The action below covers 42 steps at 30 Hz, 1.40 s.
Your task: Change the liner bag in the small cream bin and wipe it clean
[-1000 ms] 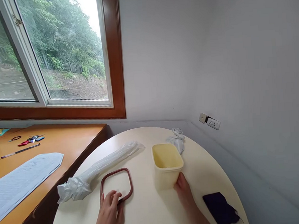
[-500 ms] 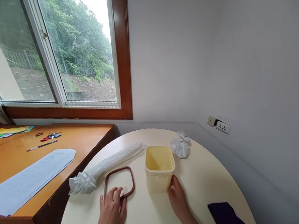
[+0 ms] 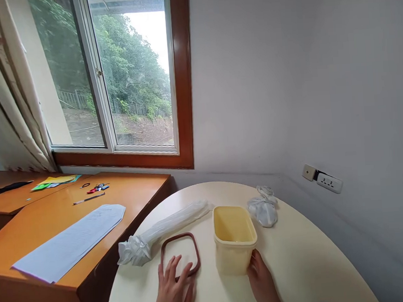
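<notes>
A pale yellow, square plastic container [image 3: 232, 259] stands upright on the round table, its top uncovered. My right hand [image 3: 261, 278] is at its lower right side, fingers curled against the near corner; part of the fingertips is hidden. To the left lies a flat, rounded-square lid with a brown rim [image 3: 197, 252]; its middle looks clear or hollow, I cannot tell which. Over the lid's near edge is my left hand [image 3: 172, 284], fingers spread and stretched out, gripping nothing.
A long, crumpled clear plastic bag [image 3: 172, 224] lies behind the lid. A knotted plastic bag [image 3: 263, 208] sits behind the container on the right. Left of the round table [image 3: 298, 254], a wooden desk [image 3: 135, 192] bears papers [image 3: 76, 240], a pen [image 3: 89, 199] and keys [image 3: 98, 188].
The view has turned left and up, so everything appears further right and lower. My left hand's fingers have spread wider over the lid. The right hand stays at the container.
</notes>
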Available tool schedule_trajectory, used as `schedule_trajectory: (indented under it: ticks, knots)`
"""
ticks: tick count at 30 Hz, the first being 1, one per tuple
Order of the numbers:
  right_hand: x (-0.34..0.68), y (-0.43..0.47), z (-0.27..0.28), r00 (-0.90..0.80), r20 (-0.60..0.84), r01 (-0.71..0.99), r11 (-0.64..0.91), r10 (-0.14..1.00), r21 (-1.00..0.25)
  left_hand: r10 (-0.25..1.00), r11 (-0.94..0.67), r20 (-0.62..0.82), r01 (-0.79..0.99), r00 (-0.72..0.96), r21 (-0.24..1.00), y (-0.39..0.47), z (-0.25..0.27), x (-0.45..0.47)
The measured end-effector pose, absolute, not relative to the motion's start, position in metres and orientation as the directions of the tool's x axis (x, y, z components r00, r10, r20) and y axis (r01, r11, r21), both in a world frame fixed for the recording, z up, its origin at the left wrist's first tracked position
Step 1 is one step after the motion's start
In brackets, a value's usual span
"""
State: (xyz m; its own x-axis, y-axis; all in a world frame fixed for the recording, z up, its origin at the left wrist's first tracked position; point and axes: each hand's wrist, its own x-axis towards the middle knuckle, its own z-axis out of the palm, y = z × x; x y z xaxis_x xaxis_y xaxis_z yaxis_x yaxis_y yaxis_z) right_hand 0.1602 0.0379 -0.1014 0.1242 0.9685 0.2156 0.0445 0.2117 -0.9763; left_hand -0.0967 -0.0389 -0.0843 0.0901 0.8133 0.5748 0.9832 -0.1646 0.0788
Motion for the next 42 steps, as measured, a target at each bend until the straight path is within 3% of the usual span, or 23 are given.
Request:
schedule_trajectory:
  ticks: [3, 9, 16, 24, 32, 42]
  knots:
    - [0.161, 0.04, -0.102, 0.068, 0.156, -0.022, 0.157, 0.985, -0.987, 0.798, -0.28, 0.56, 0.96, 0.222, 0.019, -0.042, -0.078, -0.096]
    - [0.167, 0.051, -0.102, 0.145, 0.129, -0.039, 0.137, 0.981, -0.99, 0.793, -0.396, 0.499, 0.918, 0.349, -0.013, -0.044, -0.071, -0.094]
    - [0.181, 0.076, -0.1, 0.329, 0.142, 0.111, 0.111, 0.934, -0.988, 0.815, -0.39, 0.482, 0.919, 0.321, 0.048, -0.041, -0.078, -0.094]
    - [0.187, 0.1, -0.091, 0.483, 0.317, 0.316, 0.175, 0.816, -0.932, 0.845, -0.379, 0.452, 0.917, 0.286, 0.127, -0.042, -0.075, -0.089]
    - [0.196, 0.133, -0.086, 0.528, 0.343, 0.368, 0.155, 0.777, -0.917, 0.864, -0.342, 0.449, 0.92, 0.229, 0.188, -0.044, -0.069, -0.085]
    - [0.202, 0.134, -0.095, 0.555, 0.25, 0.325, 0.07, 0.794, -0.943, 0.891, -0.304, 0.409, 0.928, 0.198, 0.213, -0.046, -0.064, -0.081]
